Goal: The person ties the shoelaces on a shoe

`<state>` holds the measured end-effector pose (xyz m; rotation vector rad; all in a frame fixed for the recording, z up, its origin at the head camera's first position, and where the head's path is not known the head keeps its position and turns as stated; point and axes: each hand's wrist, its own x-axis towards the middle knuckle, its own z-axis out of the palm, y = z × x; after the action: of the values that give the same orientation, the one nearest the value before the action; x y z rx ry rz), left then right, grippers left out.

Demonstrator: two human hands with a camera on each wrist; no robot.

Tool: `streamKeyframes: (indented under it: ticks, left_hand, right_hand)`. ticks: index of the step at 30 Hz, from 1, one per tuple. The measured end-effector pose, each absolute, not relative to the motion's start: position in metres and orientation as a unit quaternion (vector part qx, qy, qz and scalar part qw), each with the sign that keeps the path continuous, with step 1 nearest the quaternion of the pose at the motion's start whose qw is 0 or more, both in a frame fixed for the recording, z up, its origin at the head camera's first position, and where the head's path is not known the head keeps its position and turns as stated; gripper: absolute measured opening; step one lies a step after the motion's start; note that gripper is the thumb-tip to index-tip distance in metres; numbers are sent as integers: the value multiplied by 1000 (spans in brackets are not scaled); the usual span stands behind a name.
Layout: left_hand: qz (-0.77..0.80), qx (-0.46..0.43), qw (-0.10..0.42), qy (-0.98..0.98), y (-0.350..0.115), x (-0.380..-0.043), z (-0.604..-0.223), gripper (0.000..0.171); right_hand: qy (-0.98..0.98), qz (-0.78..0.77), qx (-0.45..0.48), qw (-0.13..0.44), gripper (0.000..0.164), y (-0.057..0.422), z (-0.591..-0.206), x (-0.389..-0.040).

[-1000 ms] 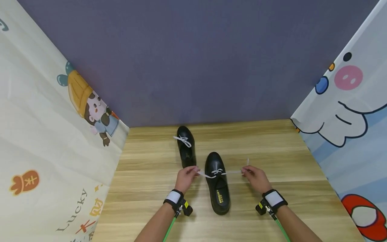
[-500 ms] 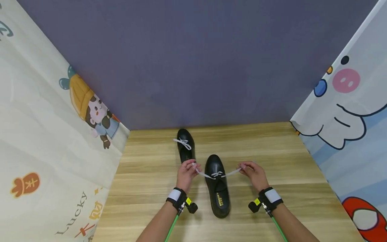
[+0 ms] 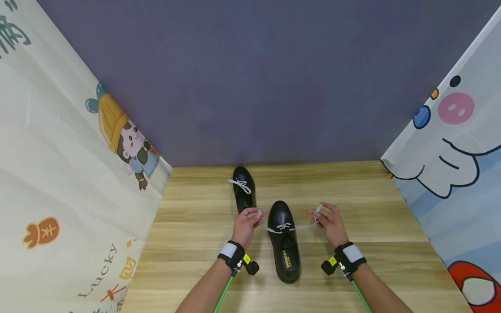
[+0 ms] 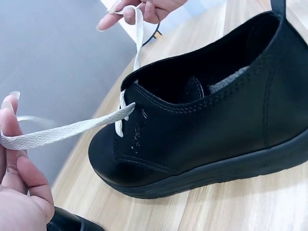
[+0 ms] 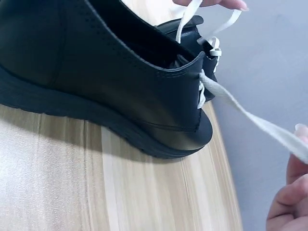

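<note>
A black lace-up shoe (image 3: 285, 252) lies upright, toe away from me, between my two hands. Its white shoelace (image 4: 72, 130) comes out of the eyelets to both sides. My left hand (image 3: 245, 226) pinches the left length of lace between thumb and fingers, beside the shoe's toe half. On the other side, my right hand (image 3: 332, 224) holds the right length, which bends upward at the fingers. In the right wrist view, the right lace (image 5: 260, 120) runs from the eyelets to the fingers at the frame's edge. Both hands are raised off the surface.
Another black shoe (image 3: 243, 191) with a white lace tied in a bow stands farther back, left, close to my left hand. Both shoes are on a wood-grain surface (image 3: 332, 187). Beyond it is a grey-blue area (image 3: 274, 87); printed curtains (image 3: 70, 182) flank the sides.
The right hand lowered its lace, lifted it, and now has its fingers spread more, the lace bent upward. The left hand has moved slightly toward the toe. Both lace lengths hang somewhat slacker.
</note>
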<state>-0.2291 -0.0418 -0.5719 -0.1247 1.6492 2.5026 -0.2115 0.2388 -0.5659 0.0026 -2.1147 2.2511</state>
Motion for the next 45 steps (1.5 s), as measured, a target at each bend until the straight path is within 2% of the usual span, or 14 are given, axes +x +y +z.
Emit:
streamKeyframes:
  ticks: [4,11,20,36,45]
  left_hand:
    - [825,-26,75,559,-41,-230,-572,16]
    - [804,-14,106,585,-36,-221,-577,38]
    - [788,-4,128,602,-28,-207,-583,21]
    - [819,0,84,568,-31,-220,-567,24]
    - [835,10,86,543,-26,-229,-552,24]
  right_hand:
    - [-719,695,-11,14,27,240,-563,-214]
    - [-770,637,-37,-3,29,243,-567,-201]
    - [-780,625,-40,17,24,246,-569,-181]
    - [-766,641,-10,30,24,234,-557,-203]
    - [-766,643,-3,29,27,217,-537,-220]
